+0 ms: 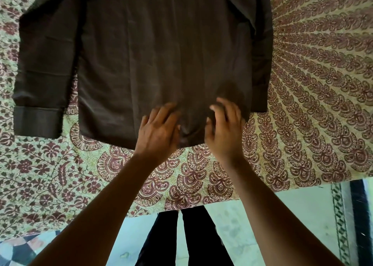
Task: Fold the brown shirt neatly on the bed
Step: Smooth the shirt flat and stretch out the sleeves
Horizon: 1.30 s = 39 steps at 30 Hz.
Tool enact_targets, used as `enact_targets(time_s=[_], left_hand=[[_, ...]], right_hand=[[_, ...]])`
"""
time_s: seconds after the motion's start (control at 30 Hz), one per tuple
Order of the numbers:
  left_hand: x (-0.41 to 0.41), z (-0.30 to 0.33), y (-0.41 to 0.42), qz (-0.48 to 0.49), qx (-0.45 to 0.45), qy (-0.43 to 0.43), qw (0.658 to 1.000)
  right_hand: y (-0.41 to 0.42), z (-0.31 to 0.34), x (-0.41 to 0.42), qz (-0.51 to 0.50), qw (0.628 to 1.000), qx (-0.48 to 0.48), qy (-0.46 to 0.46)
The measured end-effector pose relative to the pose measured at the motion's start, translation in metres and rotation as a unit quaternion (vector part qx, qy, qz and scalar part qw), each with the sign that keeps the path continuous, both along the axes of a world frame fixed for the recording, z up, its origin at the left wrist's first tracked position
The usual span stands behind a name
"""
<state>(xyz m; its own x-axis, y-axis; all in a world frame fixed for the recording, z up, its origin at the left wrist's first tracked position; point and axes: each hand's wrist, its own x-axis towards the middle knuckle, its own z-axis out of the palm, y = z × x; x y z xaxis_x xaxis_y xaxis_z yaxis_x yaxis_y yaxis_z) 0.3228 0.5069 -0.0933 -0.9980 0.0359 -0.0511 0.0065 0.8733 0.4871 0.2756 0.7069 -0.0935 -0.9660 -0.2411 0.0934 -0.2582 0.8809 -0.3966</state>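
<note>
The brown shirt (151,53) lies flat on the bed, its hem toward me and its collar end out of view at the top. Its left sleeve (40,73) stretches down the left side, cuff near the bed's middle left. The right sleeve (262,63) lies folded along the shirt's right edge. My left hand (159,130) rests flat on the hem with fingers spread. My right hand (224,126) sits just to its right, fingers curled into the cloth. Between the two hands the hem is bunched into a small pucker (186,132).
The bed is covered by a cream sheet (312,84) with a dark red printed pattern. Its near edge runs across the lower part of the view. Below it shows a pale tiled floor (302,215) and my dark trouser legs (191,241).
</note>
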Motion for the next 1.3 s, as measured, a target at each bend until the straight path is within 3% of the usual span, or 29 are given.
enact_targets(time_s=[0.13,0.23,0.33,0.43,0.53,0.6,0.7,0.77,0.83,0.93,1.03,1.1,1.17,1.3], left_hand=[[0.001,-0.024,0.004,-0.056,-0.096,-0.098,0.989],[0.001,-0.024,0.005,-0.047,-0.095,-0.113,0.988],[-0.004,-0.014,0.006,-0.046,-0.114,-0.143,0.982],[-0.014,0.002,0.021,-0.026,-0.145,-0.157,0.977],[-0.033,0.010,0.041,-0.011,-0.122,-0.135,0.983],[-0.047,0.012,0.050,-0.049,-0.052,-0.144,0.987],[-0.068,0.011,0.062,-0.109,-0.042,-0.202,0.972],[-0.076,0.015,0.070,-0.094,-0.089,-0.217,0.968],[-0.080,0.023,0.079,-0.064,-0.100,-0.222,0.968],[-0.093,0.033,0.102,-0.019,-0.126,-0.219,0.967],[-0.108,0.038,0.129,-0.007,-0.187,-0.241,0.952],[-0.118,0.041,0.146,0.009,-0.217,-0.273,0.937],[-0.126,0.043,0.160,0.023,-0.209,-0.271,0.939],[-0.153,0.050,0.185,0.013,-0.091,-0.200,0.976]], right_hand=[[0.016,-0.017,-0.008,0.078,0.976,0.174,-0.100],[0.040,-0.014,0.005,0.075,0.974,0.177,-0.118],[0.058,-0.011,0.016,0.025,0.982,0.130,-0.135],[0.071,-0.007,0.010,-0.134,0.986,0.031,-0.097],[0.086,-0.010,-0.019,-0.311,0.949,-0.034,-0.045],[0.091,-0.012,-0.043,-0.375,0.921,-0.049,-0.095],[0.094,-0.009,-0.074,-0.325,0.925,-0.098,-0.169],[0.101,-0.006,-0.086,-0.261,0.939,-0.110,-0.194],[0.113,0.000,-0.093,-0.258,0.933,-0.147,-0.205],[0.140,0.013,-0.102,-0.360,0.874,-0.278,-0.171],[0.172,0.021,-0.118,-0.445,0.810,-0.354,-0.145],[0.194,0.025,-0.136,-0.465,0.788,-0.383,-0.130],[0.211,0.028,-0.155,-0.457,0.787,-0.399,-0.110],[0.239,0.035,-0.193,-0.373,0.827,-0.397,-0.141]])
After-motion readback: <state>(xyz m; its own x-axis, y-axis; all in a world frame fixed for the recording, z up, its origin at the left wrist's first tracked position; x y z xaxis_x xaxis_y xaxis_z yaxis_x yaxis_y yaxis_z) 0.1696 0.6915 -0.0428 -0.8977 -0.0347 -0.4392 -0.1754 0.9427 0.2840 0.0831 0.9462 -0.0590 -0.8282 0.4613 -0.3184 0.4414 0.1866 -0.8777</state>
